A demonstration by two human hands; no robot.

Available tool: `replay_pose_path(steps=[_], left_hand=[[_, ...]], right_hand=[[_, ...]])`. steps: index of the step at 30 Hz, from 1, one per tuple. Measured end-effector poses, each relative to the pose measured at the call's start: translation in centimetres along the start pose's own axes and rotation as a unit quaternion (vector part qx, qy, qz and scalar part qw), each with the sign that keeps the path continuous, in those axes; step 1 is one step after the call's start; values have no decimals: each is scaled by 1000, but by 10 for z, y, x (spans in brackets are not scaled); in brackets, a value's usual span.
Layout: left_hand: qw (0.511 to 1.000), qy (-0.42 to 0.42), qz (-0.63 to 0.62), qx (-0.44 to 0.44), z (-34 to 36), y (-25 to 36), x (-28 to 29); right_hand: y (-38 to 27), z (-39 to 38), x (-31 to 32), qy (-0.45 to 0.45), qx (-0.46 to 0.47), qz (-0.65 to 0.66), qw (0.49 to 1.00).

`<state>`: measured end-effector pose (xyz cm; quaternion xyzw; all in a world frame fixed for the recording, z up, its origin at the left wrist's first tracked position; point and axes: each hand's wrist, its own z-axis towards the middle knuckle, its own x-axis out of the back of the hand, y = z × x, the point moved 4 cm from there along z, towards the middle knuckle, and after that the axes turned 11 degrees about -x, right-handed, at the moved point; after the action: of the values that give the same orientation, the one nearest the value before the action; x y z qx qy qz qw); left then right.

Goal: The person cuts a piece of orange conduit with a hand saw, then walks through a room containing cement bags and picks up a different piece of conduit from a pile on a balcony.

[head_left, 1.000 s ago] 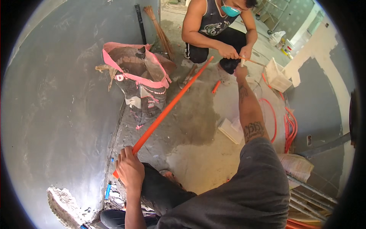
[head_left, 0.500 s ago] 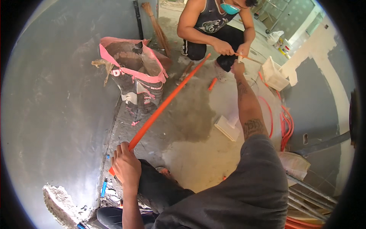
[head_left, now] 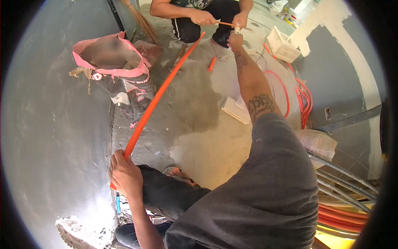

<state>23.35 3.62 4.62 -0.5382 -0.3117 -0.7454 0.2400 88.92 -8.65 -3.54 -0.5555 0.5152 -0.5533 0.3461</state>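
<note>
My left hand (head_left: 126,176) is closed round the lower end of a long orange pipe (head_left: 159,93), which slants up and away across the floor. Stretched far forward, my right hand (head_left: 235,40) is closed on a small white cylindrical piece (head_left: 237,29). A co-worker's hand (head_left: 240,19) touches or nearly touches that piece from above. The co-worker's other hand (head_left: 202,17) grips a thin brown stick (head_left: 228,24) that runs across the white piece; whether it touches cannot be told.
A pink-rimmed sack (head_left: 134,71) leans by the left wall, near a broom (head_left: 141,20). A short orange pipe piece (head_left: 212,64) and a white flat block (head_left: 235,110) lie on the floor. To the right are a white bin (head_left: 283,45), orange tubing (head_left: 304,99) and metal rods (head_left: 344,176).
My view has tilted down and turned right, so the scene sits higher and further left. Both my hands keep their hold, and the co-worker's stick still crosses the white piece.
</note>
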Motion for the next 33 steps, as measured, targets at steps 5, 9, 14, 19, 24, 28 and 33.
replay_pose_path(steps=[5,9,14,19,24,28,33], left_hand=[[1000,3,-18,-7,10,5,-3],[1000,0,-1,-4,5,-1,0],[1000,-3,-1,8,6,-1,1],[1000,-5,-17,8,8,1,1],[1000,7,-15,-6,3,0,0],[1000,0,-4,7,4,-2,3],[1000,17,-8,0,2,-4,7]], right_hand=[[-5,33,26,32,45,10,998],[2,12,13,-65,1,54,996],[-12,-2,8,-55,13,61,997],[-8,21,30,1,89,12,996],[-5,7,14,31,87,-44,995],[1,-12,3,-7,24,25,999],[-3,9,23,-19,71,31,997]])
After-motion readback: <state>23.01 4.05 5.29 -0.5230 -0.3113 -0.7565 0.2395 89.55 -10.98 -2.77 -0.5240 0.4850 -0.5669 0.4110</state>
